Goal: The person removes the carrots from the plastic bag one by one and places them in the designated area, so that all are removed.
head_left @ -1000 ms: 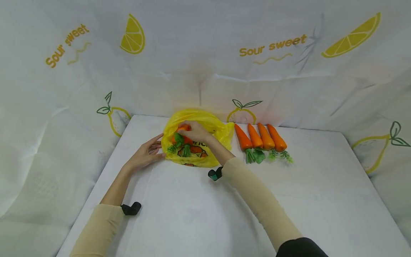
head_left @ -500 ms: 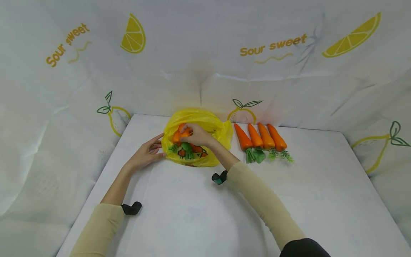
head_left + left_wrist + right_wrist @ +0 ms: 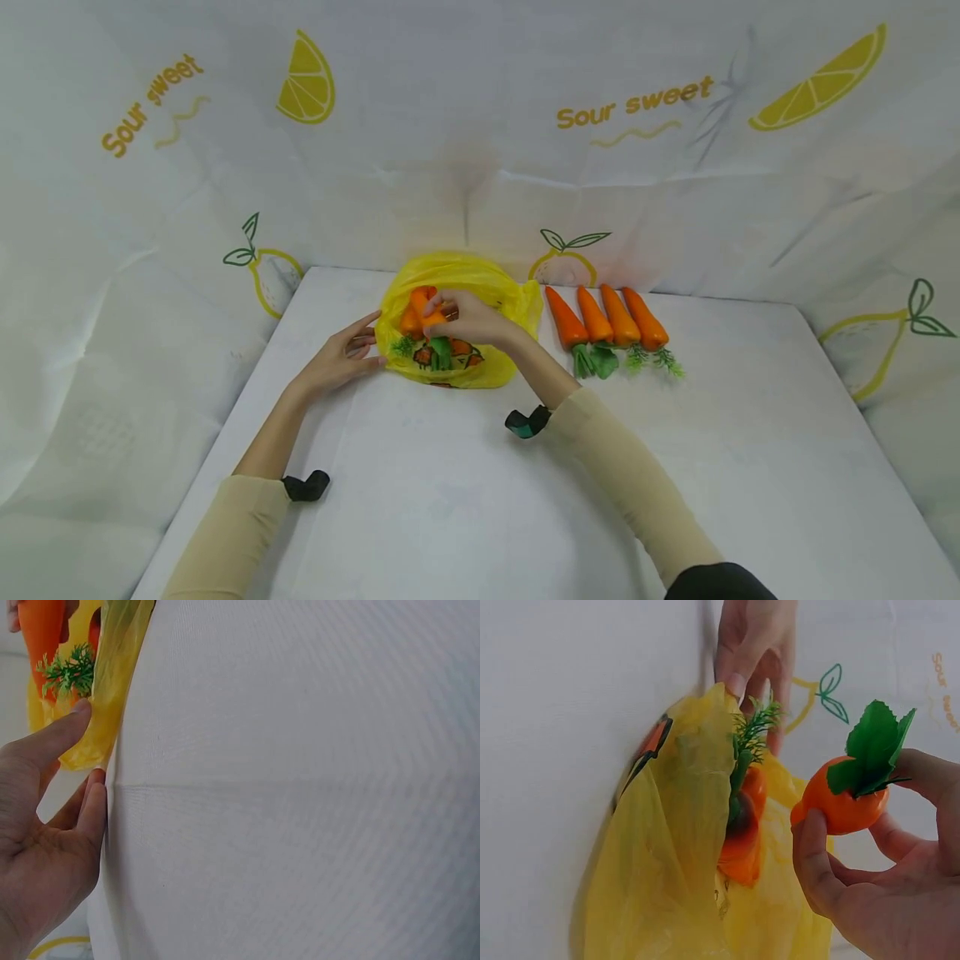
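A yellow plastic bag (image 3: 450,268) lies on the table with its mouth facing the person. My right hand (image 3: 480,321) reaches in and pinches an orange carrot (image 3: 844,801) with broad green leaves near its leafy end. Other carrots (image 3: 742,851), one with a feathery green top, sit inside the bag; their count is hidden. On the bag's left side, my left hand (image 3: 341,357) rests against the rim. Its thumb (image 3: 66,731) touches the mouth's near edge, and its other fingers lie extended along the far side.
Right of the bag, several carrots (image 3: 595,317) lie in a row on the white table (image 3: 435,500), tips away from the person. Behind stands a white cloth backdrop (image 3: 465,100) printed with lemons and words.
My right hand has shifted slightly right and back within the bag mouth, its wrist lower, the carrot still pinched. My left hand stays at the rim.
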Tool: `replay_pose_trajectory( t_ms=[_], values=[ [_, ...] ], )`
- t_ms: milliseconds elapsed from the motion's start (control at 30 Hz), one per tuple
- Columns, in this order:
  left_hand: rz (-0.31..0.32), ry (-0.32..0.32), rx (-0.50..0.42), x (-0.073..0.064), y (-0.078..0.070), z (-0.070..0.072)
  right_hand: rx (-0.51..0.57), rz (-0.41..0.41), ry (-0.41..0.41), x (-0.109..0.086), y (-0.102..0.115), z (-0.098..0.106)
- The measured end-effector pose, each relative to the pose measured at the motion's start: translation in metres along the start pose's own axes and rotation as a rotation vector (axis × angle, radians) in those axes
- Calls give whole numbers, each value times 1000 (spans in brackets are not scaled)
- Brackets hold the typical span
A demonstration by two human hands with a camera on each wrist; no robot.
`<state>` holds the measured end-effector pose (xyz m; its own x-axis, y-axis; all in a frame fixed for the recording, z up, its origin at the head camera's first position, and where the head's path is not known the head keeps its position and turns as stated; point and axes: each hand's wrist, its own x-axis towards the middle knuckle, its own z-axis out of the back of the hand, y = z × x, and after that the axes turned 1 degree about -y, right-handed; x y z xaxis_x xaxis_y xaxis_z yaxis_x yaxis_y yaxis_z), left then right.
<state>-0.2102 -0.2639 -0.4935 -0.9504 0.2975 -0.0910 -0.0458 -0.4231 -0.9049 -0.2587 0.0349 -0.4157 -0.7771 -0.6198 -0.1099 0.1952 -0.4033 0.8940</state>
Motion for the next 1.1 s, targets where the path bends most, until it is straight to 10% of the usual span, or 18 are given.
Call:
replay_pose_trajectory(
  t_ms=[533,1100],
  values=[
    [2,-5,19,0,-1,1,5,81,122,-39,14,11],
    [-19,-1,35,-1,-1,-1,-12,118,-66,-106,23,62]
  ],
)
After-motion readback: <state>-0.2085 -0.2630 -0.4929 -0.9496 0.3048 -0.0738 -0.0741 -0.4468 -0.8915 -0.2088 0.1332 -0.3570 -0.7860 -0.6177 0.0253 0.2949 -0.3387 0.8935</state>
